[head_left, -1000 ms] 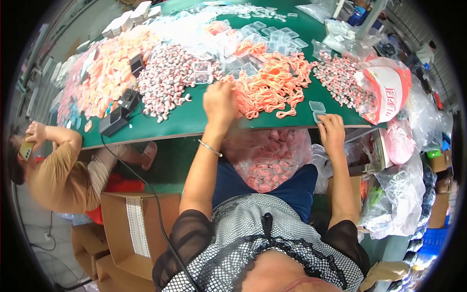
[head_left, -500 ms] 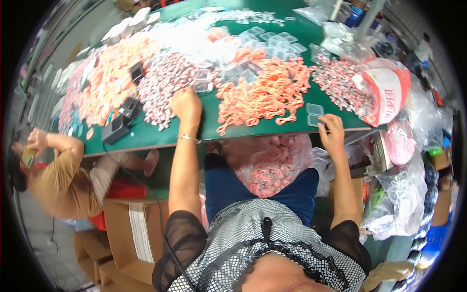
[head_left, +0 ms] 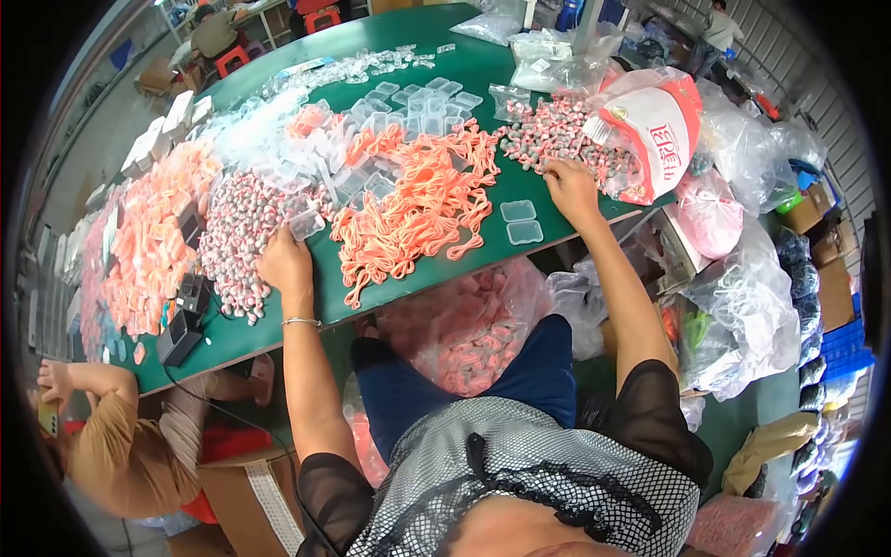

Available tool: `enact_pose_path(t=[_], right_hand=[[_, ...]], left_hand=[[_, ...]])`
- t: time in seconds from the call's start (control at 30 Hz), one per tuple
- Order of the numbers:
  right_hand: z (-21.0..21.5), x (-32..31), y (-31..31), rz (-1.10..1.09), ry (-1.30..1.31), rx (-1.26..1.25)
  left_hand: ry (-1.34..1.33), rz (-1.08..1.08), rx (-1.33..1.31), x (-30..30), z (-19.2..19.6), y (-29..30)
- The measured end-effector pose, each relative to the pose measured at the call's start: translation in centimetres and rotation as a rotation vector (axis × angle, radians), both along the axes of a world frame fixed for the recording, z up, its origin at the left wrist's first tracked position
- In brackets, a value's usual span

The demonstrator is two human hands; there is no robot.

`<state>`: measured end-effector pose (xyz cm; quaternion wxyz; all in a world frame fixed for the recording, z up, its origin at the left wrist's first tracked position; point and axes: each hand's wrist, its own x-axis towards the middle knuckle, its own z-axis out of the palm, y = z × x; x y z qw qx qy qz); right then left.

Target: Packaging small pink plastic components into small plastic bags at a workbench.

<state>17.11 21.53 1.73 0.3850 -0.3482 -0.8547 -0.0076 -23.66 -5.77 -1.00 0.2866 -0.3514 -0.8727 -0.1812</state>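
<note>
My left hand [head_left: 286, 263] is closed at the near edge of a heap of small pink-and-grey pieces [head_left: 243, 227], its fingertips on a small clear plastic box [head_left: 307, 224]. My right hand [head_left: 573, 191] rests at the near edge of another pink-and-grey heap [head_left: 548, 127], fingers bent and drawn together; whatever is between them is hidden. Left of that hand, a clear plastic case [head_left: 521, 222] lies opened flat on the green table. Between my hands spreads a pile of looped orange cords [head_left: 422, 209].
Clear boxes [head_left: 432, 104] are heaped farther back. A red-and-white bag [head_left: 661, 139] stands behind the right heap. Peach-coloured pieces [head_left: 153, 246] and a black device [head_left: 179, 336] with a cable lie left. Another person [head_left: 139, 455] sits at the lower left. A cardboard box [head_left: 246, 497] stands below.
My right hand has moved from beside the opened case to the right-hand heap. The whole view has swung to the right, so the table appears farther left. My left hand stays by the clear box.
</note>
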Motion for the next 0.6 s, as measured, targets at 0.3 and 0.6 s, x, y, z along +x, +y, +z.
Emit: enact_pose_path(t=[0.3,0.6], right_hand=[[0.2,-5.1,1.7,-0.243,-0.354,0.191],[-1.3,-2.9,2.1,-0.205,-0.367,0.322]], left_hand=[[0.056,-0.130,0.030,1.9,1.2,-2.5],[-1.180,-0.719,0.832,8.0,3.5,-2.4]])
